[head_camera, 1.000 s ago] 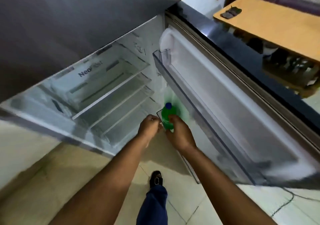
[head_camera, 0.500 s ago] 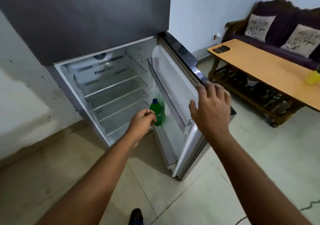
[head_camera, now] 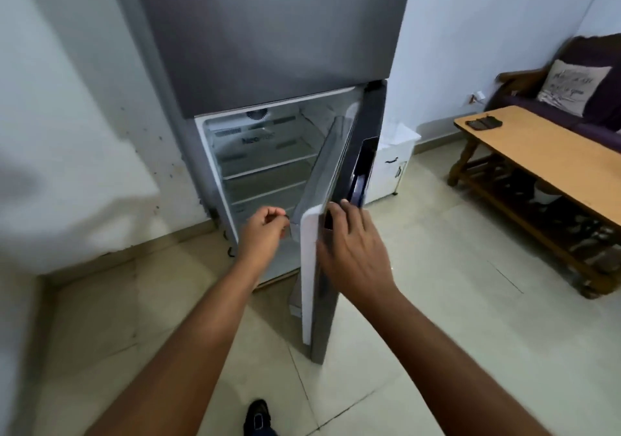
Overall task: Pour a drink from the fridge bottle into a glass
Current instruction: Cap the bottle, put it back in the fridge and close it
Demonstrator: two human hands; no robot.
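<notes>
Step in hand, by the look of it: shutting the fridge point(head_camera: 268, 32) door point(head_camera: 309, 267), at mid-frame and partway closed. Right grip point(head_camera: 353, 244) spread open, fingers laid flat on the door's outer edge, holding nothing. Left grip point(head_camera: 265, 233) just left of it, curled shut before the lower shelves, close beside the door's inner lip; cannot tell what, if anything, sits inside it. Bottle nowhere to be seen, no green in frame, possibly hidden behind fist or door. Best done so: draw the left grip out of the gap first, to avoid pinching knuckles. Then push evenly from that free edge, far from the hinge, right up to the seal, without slamming. After that, over to the worktop point(head_camera: 544, 153) at right; no glass visible there.
</notes>
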